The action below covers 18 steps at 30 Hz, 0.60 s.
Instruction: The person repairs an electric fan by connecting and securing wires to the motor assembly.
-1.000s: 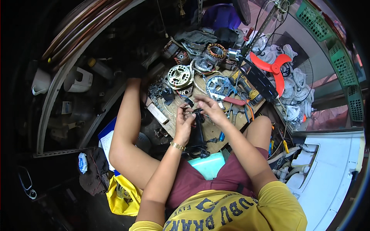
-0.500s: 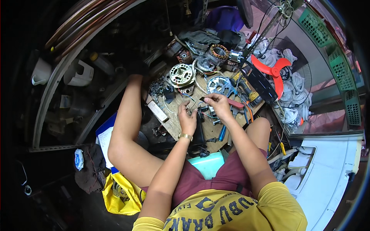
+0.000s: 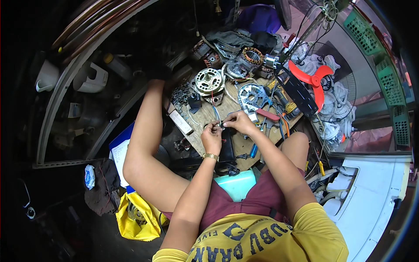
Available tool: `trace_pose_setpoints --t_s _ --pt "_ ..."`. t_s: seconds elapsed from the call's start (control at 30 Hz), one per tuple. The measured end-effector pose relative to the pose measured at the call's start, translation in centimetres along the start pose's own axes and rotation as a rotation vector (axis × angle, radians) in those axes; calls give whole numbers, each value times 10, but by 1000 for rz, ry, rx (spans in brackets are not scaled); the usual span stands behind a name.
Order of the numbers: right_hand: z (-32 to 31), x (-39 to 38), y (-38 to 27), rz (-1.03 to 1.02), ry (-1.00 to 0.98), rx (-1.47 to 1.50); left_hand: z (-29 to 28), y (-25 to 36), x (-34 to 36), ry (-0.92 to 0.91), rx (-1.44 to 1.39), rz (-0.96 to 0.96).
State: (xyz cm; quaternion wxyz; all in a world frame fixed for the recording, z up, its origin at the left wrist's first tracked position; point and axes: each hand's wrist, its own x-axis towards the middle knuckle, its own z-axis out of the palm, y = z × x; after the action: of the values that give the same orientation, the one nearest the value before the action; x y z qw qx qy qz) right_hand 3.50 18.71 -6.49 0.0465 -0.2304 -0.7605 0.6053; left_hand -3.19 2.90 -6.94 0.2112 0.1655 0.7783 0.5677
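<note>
My left hand (image 3: 211, 137) and right hand (image 3: 237, 123) meet over a wooden board (image 3: 237, 148), their fingers closed on the ends of thin wires (image 3: 216, 114); exactly what each fingertip pinches is too small to make out clearly. The wires run up toward a metal motor (image 3: 207, 80) with a slotted round housing. Beneath my hands lies a black elongated part (image 3: 228, 149) with a coiled cord. To the right are a blue-and-silver round housing (image 3: 251, 94), a red-handled tool (image 3: 267, 114) and a blue screwdriver (image 3: 254, 149).
Motor windings (image 3: 253, 56), a yellow-black drill (image 3: 288, 102) and a red fan blade (image 3: 316, 80) crowd the back and right, with white fan parts beyond. A white appliance (image 3: 366, 205) stands at the right, a yellow bag (image 3: 137, 216) at lower left, a glass-fronted frame (image 3: 65, 113) at left.
My right hand has moved down and left to join my left hand, both now pinched together. A blue-white wire now runs up from them toward the motor.
</note>
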Motion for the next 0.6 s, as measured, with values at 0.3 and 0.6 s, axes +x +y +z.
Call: trace_pose_setpoints --t_s 0.3,0.6 --pt "10 4 -2 101 18 -54 3 0 -2 76 16 61" --pt "19 -1 -3 -15 109 -297 3 10 -8 16 -55 -15"
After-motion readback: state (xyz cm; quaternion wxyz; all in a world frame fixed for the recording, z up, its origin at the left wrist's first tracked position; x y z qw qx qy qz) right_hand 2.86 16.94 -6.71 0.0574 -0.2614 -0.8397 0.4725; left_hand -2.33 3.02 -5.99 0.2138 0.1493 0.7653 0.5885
